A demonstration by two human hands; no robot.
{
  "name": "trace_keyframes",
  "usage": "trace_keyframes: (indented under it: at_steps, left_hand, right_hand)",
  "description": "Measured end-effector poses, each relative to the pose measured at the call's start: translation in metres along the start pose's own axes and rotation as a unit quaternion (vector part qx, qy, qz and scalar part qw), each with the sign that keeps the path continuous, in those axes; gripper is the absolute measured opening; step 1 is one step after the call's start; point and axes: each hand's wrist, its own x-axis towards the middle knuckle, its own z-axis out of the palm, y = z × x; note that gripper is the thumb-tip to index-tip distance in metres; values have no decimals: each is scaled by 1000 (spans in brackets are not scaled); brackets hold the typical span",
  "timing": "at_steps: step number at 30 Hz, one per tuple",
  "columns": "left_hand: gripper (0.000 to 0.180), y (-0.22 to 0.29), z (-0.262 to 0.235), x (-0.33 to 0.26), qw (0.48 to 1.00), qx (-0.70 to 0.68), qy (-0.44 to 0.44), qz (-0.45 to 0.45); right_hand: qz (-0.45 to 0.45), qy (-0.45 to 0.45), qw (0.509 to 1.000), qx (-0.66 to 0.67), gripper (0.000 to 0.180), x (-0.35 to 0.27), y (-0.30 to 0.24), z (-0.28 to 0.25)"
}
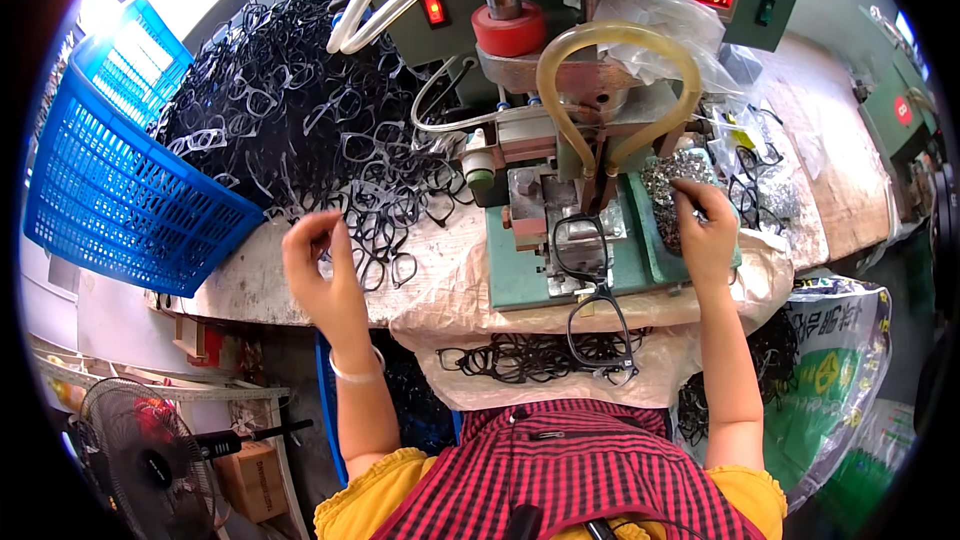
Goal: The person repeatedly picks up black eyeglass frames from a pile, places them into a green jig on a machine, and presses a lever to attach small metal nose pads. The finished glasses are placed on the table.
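Observation:
A black eyeglass frame front (626, 316) stands on end at the green bench press (600, 70), one rim under the tool head and the other hanging past the base's front edge. My right hand (708, 240) dips its thumb and forefinger together into a green tray (652, 252) of small shiny metal parts. Whatever is between those fingertips is too small to make out. To the left of the press, my left hand (328, 270) is raised beside loose spectacle frames (375, 235). Its fingers are bent and apart, with nothing visible in them.
A large heap of dark frames (300, 90) fills the back left beside a tipped blue basket (140, 180). More black frames (530, 358) lie in the cloth before me. A fan (150, 460) stands lower left; a printed sack (830, 370) sits lower right.

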Motion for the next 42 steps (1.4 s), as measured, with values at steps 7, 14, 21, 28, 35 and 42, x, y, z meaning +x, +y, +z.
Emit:
trace_keyframes:
  at_steps: [7,14,21,28,35,42]
  left_hand:
    - [16,-145,69,1,891,416,-150,99]
    - [18,-127,71,-9,977,186,-76,67]
    - [32,-105,112,-24,937,-265,-55,-221]
    - [18,-49,93,-58,818,-431,-87,-371]
    - [30,128,37,-30,697,-628,-227,-260]
    - [21,122,80,-62,441,-544,-486,-523]
  right_hand:
    - [-12,32,999,-19,8,-3,0,11]
    - [35,51,996,-59,11,-36,-3,-39]
    - [-80,-20,989,125,24,3,-85,11]
    - [88,-32,950,299,49,-11,-90,41]
    - [128,-42,932,335,53,-5,-121,31]
    - [-75,-85,993,-35,28,5,-62,4]
